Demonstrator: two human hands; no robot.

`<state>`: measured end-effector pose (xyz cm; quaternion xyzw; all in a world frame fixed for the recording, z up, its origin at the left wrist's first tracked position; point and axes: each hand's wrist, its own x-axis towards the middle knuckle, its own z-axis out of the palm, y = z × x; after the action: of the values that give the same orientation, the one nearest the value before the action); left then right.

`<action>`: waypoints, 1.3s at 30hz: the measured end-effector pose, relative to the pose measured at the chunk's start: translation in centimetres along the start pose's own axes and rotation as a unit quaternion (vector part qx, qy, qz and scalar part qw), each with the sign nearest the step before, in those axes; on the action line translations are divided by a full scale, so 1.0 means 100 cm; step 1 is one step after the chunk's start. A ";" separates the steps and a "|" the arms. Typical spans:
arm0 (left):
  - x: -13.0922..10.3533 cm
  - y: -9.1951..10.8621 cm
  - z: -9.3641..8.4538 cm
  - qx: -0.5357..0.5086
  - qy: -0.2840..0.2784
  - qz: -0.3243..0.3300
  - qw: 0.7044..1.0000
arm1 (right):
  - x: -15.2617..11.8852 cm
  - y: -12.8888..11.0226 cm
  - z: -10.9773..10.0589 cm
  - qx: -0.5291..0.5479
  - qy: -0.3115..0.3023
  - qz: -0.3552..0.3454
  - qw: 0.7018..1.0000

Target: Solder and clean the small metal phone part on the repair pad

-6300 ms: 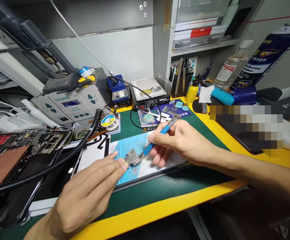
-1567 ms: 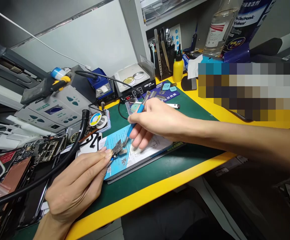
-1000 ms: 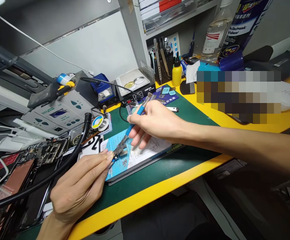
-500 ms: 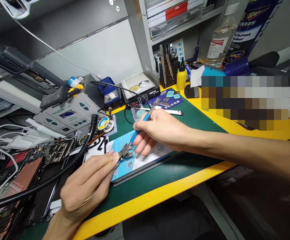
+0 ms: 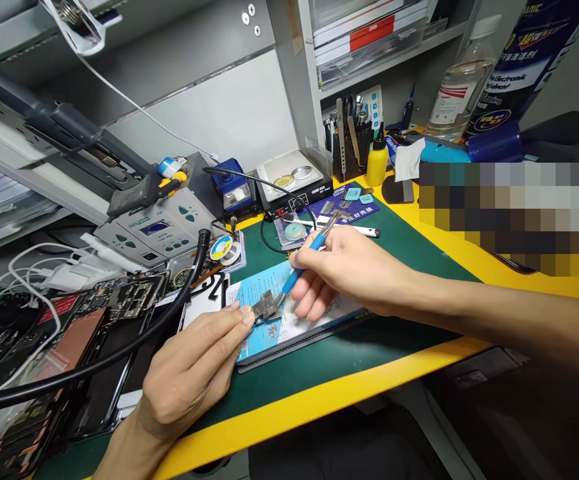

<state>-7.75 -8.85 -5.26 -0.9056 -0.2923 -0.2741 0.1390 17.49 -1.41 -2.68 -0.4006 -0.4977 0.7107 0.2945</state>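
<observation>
My left hand (image 5: 189,367) is closed, pinching a small grey metal piece (image 5: 264,304) between thumb and fingertips. A bit of blue shows beneath that piece; what it belongs to is hidden. My right hand (image 5: 344,270) grips a slim blue-handled metal tool (image 5: 302,263) like a pen. The tool's lower tip meets or nearly meets the right edge of the metal piece, and its other metal end points up and away. Under both hands lies a flat blue-and-white printed pack (image 5: 254,343) on the green mat (image 5: 314,370).
Phone boards (image 5: 134,293) and a thick black hose (image 5: 169,317) crowd the left side. Behind stand a grey control station (image 5: 156,227), a solder spool (image 5: 225,250), a yellow bottle (image 5: 377,163) and a mesh tool holder (image 5: 352,157). A clear bottle (image 5: 456,100) is at back right.
The whole view has shifted, so everything sits further right in the picture. The metal piece shows more of its flat face. Both grips look the same.
</observation>
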 end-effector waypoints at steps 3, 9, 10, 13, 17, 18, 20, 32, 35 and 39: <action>0.000 -0.001 -0.005 0.026 -0.032 0.028 0.999 | -0.005 -0.002 0.003 -0.027 -0.001 0.000 1.000; 0.002 -0.005 -0.010 0.050 -0.053 0.078 0.994 | -0.012 -0.002 0.000 -0.047 0.016 -0.028 0.998; 0.002 -0.005 -0.010 0.050 -0.047 0.074 0.995 | -0.011 -0.002 0.000 -0.032 0.010 -0.023 0.999; 0.001 -0.004 -0.008 0.050 -0.042 0.061 0.996 | -0.008 0.001 0.000 -0.006 -0.018 -0.007 1.000; 0.001 -0.006 -0.007 0.044 -0.033 0.066 0.996 | -0.009 0.000 0.000 -0.008 -0.031 -0.009 0.999; 0.002 -0.007 -0.008 0.041 -0.032 0.072 0.996 | -0.011 0.000 0.000 -0.017 -0.028 -0.009 0.999; 0.004 -0.008 -0.009 0.036 -0.040 0.082 0.995 | -0.013 -0.002 0.000 -0.038 -0.015 -0.009 0.999; 0.005 -0.007 -0.009 0.028 -0.033 0.085 0.995 | -0.014 -0.002 0.000 -0.041 -0.014 -0.016 0.999; 0.006 -0.005 -0.007 0.019 -0.025 0.069 0.997 | -0.014 -0.002 -0.003 -0.044 -0.011 -0.018 0.999; 0.006 -0.002 -0.001 -0.023 0.019 0.016 0.999 | -0.010 -0.002 -0.010 -0.019 -0.019 0.000 1.000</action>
<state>-7.56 -8.45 -4.84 -0.9078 -0.2687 -0.2955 0.1283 18.81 -1.69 -2.42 -0.3927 -0.5170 0.7082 0.2774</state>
